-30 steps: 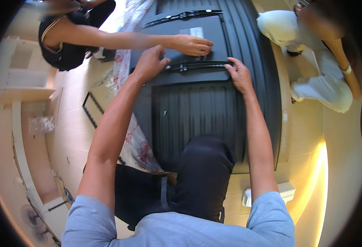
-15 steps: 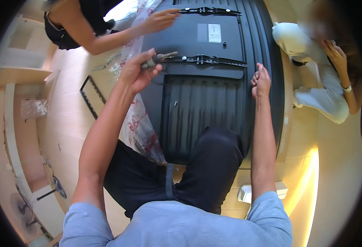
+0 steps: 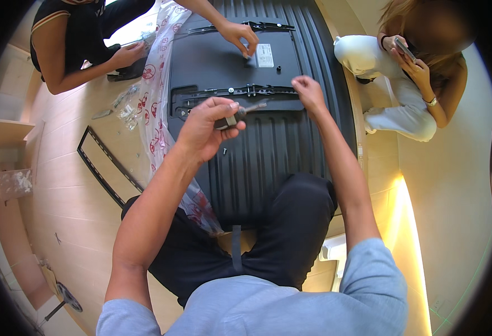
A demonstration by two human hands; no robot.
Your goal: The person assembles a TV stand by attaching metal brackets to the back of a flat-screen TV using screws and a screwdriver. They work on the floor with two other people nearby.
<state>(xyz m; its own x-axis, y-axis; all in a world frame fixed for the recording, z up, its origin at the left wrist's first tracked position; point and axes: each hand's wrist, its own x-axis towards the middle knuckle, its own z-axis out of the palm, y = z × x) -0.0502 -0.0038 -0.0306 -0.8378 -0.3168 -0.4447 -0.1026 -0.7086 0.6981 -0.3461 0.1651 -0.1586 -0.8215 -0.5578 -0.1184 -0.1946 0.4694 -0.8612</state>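
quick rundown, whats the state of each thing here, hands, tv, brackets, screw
left hand: raised over the panel, gripping a small tool
right hand: resting on the near bracket
tv: lying face down on the floor, back up
near bracket: laid across the tv back
far bracket: on the tv, a co-worker's hand beside it
screw: loose on the tv back

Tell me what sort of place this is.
Probably a room in a home: pale wood floor, a flat TV's ribbed black back panel lying face down on it, its plastic wrap alongside, and people sitting around it.
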